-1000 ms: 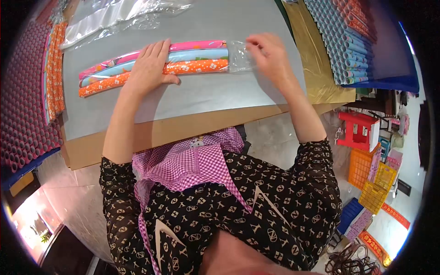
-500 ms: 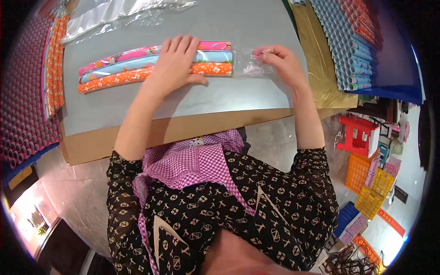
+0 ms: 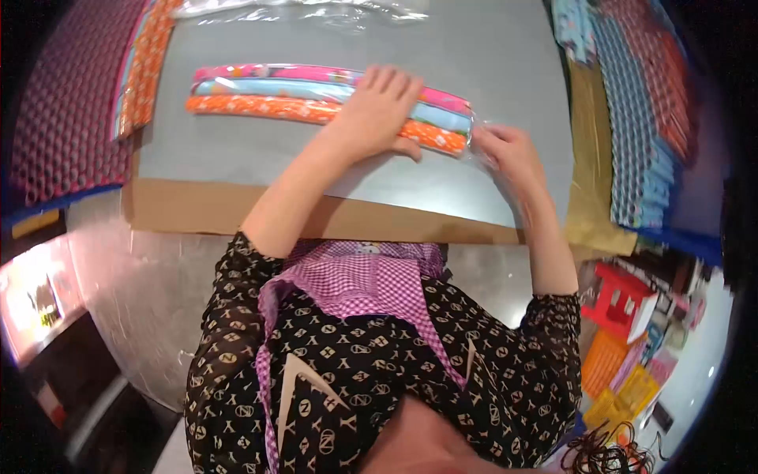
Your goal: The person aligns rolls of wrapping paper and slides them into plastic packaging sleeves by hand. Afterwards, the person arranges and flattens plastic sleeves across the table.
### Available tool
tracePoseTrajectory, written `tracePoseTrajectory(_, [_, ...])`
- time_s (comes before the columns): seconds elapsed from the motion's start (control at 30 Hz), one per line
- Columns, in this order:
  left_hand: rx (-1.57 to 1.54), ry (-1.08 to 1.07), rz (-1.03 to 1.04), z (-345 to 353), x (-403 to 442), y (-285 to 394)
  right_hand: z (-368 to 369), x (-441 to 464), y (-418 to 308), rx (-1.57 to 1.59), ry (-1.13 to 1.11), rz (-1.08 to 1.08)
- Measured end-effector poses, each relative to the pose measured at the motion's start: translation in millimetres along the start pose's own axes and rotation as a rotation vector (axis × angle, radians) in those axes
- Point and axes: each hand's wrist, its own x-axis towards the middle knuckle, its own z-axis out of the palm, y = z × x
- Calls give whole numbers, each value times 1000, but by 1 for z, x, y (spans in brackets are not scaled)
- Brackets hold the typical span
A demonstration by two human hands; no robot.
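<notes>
Three wrapping-paper rolls lie side by side in a clear plastic bag: a pink roll [image 3: 312, 74], a light blue roll [image 3: 276, 88] and an orange roll with white marks [image 3: 260, 106]. My left hand [image 3: 379, 114] rests across them from above, fingers laid flat and the thumb out to the side. At the rolls' right end, my right hand [image 3: 512, 154] is closed on the loose end of the clear plastic bag [image 3: 478, 136]. Its fingertips are partly hidden and slightly blurred.
The grey table top [image 3: 260, 158] has a brown cardboard front edge [image 3: 316, 212]. More clear plastic packaging [image 3: 308, 11] lies at the back. Stacked rolls stand at the left [image 3: 71, 103] and right [image 3: 628, 103]. Coloured crates [image 3: 604, 359] are at lower right.
My right hand has drawn in close to the rolls' right ends, and the bag's loose end is now bunched there. My left hand stays on the rolls. The whole view has shifted and turned.
</notes>
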Motion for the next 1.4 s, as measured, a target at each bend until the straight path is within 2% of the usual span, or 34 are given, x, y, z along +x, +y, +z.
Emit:
tracePoseTrajectory(0.07, [-4, -63, -52, -4, -1, 1, 6, 13, 16, 339, 65, -59])
tracePoseTrajectory(0.1, [-33, -127, -76, -5, 0, 1, 6, 16, 16, 329, 36, -78])
tracePoseTrajectory(0.3, [-16, -53, -84, -3, -3, 0, 8, 28, 13, 404, -93, 30])
tracePoseTrajectory(0.5, [13, -25, -71, -2, -4, 1, 10, 37, 7, 442, -89, 71])
tracePoseTrajectory(0.8, [13, -57, -38, -5, -5, 4, 4, 47, 9, 528, -201, 109])
tracePoseTrajectory(1.2, [16, -48, -46, -4, -7, 1, 9, 49, 4, 666, -188, 311])
tracePoseTrajectory(1.27, [25, -24, -59, -2, -8, 4, 5, 53, 18, 684, -279, 337])
tracePoseTrajectory(1.33, [28, -2, -63, -3, -9, 0, 15, 33, 5, 465, -71, 86])
tracePoseTrajectory(1.4, [-4, 22, -71, -2, -10, -1, 13, 30, 8, 482, -6, 95])
